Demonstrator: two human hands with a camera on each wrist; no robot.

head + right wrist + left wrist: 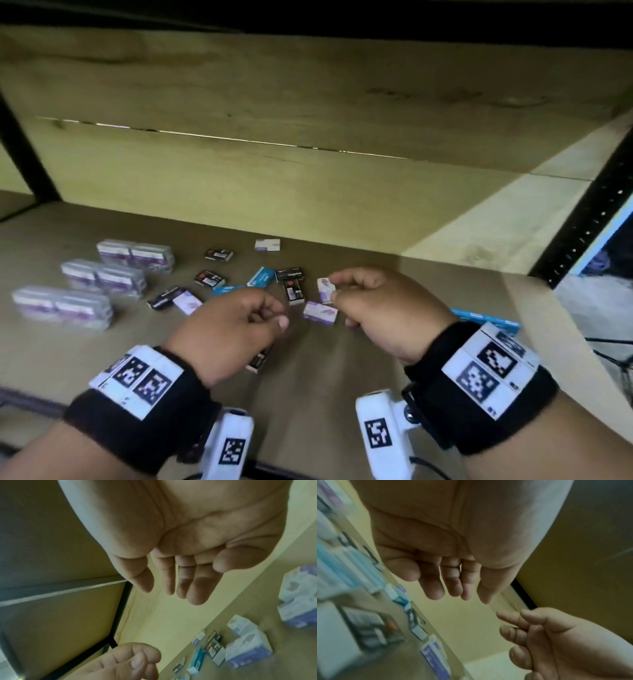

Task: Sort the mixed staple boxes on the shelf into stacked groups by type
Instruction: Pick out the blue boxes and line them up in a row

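Lettering on the scattered staple boxes [289,275] blurs unreadable; both hands' fingers [435,588] hang relaxed, holding nothing.

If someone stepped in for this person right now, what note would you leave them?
Left hand: open, empty, over the brown wooden shelf.
Right hand: open, empty, fingertips next to a small white-and-purple staple box.
Three clear-wrapped packs of purple boxes sit in a row at the left; flat blue boxes lie behind the right wrist.
Left to do: small black boxes, small blue boxes and purple ones lie mixed in the middle, unstacked.
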